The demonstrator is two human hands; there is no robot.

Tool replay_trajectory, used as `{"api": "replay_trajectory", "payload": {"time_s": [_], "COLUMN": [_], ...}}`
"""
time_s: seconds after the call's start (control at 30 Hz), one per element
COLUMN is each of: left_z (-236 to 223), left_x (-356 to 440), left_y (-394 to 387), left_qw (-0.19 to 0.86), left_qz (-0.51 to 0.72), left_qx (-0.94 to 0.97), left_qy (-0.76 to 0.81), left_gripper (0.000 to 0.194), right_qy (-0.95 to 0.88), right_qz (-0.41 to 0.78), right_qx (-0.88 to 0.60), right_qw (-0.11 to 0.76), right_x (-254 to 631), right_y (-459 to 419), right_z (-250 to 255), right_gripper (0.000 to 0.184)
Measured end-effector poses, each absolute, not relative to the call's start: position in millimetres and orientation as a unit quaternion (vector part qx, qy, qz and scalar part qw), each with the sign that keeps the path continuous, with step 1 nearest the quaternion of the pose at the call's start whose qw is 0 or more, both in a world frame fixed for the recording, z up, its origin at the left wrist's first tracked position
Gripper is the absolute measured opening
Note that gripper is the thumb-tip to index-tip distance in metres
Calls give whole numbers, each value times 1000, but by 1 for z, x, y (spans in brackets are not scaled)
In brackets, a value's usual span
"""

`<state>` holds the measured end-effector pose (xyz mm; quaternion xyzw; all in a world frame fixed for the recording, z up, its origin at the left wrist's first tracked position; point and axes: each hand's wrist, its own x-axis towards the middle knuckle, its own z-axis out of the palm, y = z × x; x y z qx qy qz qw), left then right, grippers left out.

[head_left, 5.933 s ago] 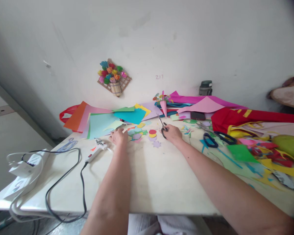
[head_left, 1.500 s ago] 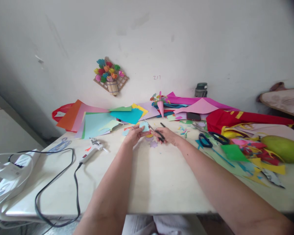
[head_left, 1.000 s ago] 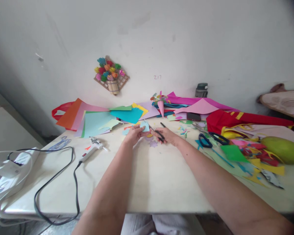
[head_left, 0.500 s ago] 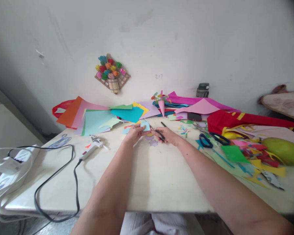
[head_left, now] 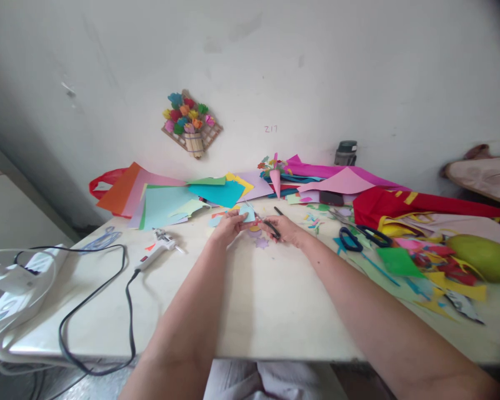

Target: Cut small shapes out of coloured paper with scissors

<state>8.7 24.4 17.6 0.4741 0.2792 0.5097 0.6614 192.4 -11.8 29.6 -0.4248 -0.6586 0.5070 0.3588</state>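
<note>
Between the fingers of my left hand is a small piece of light blue paper, held above the middle of the table. My right hand grips a pair of scissors with black handles. The blades point up and left, close against the blue paper; whether they are cutting into it I cannot tell. Just below the hands lies a purple paper flower cutout, with a yellow piece partly hidden behind it. A black pen rests beyond my right hand.
On the left are a white glue gun with its black cord and a power strip. Coloured paper sheets line the back. Larger scissors, paper scraps and a green mango-like fruit lie on the right.
Almost nothing differs. Both hands keep their places with the blue paper and the scissors; the view has shifted very slightly.
</note>
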Motion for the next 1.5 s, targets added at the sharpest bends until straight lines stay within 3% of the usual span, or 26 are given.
{"api": "replay_trajectory", "payload": {"time_s": [0.53,1.5], "left_z": [17,15], "left_x": [6,5], "left_y": [25,24], "left_qw": [655,631], "left_qz": [523,540], "left_qx": [462,458], "left_qy": [292,318], "left_gripper": [7,12], "right_qy": [-655,-650], "right_qz": [543,548], "right_qx": [-355,-374], "right_qw": [388,371], "right_x": [192,191], "right_y": [7,1], "right_z": [9,16], "right_gripper": [34,35]}}
